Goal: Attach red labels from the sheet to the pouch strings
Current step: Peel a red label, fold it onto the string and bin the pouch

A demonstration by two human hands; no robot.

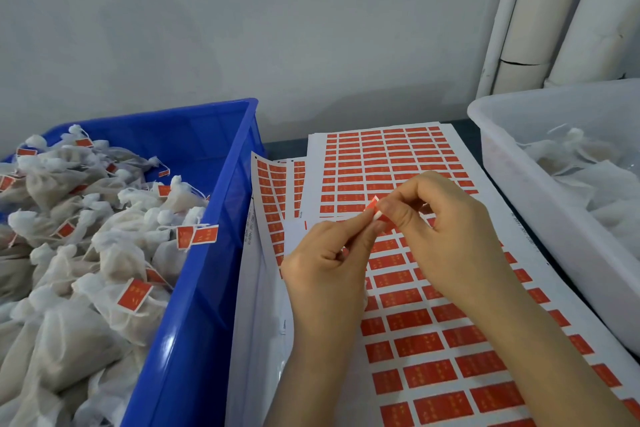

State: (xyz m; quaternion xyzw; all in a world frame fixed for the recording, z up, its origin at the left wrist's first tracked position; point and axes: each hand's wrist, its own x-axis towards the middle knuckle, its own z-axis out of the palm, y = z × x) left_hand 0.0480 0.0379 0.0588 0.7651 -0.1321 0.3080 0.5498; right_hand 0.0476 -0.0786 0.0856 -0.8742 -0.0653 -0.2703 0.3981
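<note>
I see the left hand and right hand pinching one small red label between their fingertips. Under the pinch lies the flat paper sheet, a grid of red rectangles. Left of it, gauzy tagged pouches fill a blue plastic crate.

Two hands, two bins (one blue)

Sheet: white, printed with a regular grid of red rectangles carrying faint yellowish marks; the loose label is red with a white edge. Crate is saturated blue, its pouches off-white gauze tagged red. Bin translucent white, desk dark grey, wall pale grey.
</note>
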